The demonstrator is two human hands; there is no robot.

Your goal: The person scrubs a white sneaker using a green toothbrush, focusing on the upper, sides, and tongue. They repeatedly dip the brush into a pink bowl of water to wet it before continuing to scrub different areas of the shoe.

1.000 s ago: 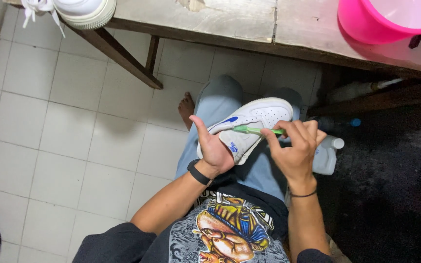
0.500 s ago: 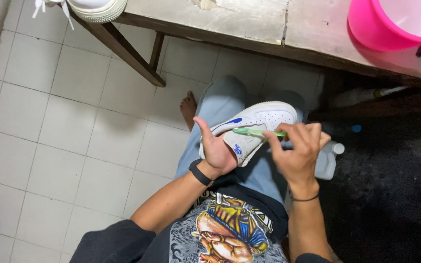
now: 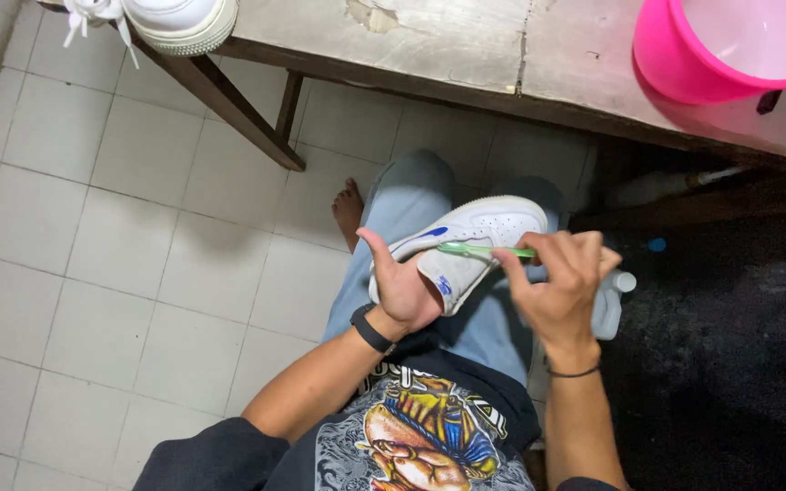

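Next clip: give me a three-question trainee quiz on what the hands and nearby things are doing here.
1. True or false: the left hand grips the white sneaker resting on the lap.
2. What does the right hand hold against the sneaker?
A. a sponge
B. a green toothbrush
C. a cloth
3. Fill in: the pink bucket stands on the ____.

Key:
1. true
2. B
3. bench, where a second white sneaker also sits.
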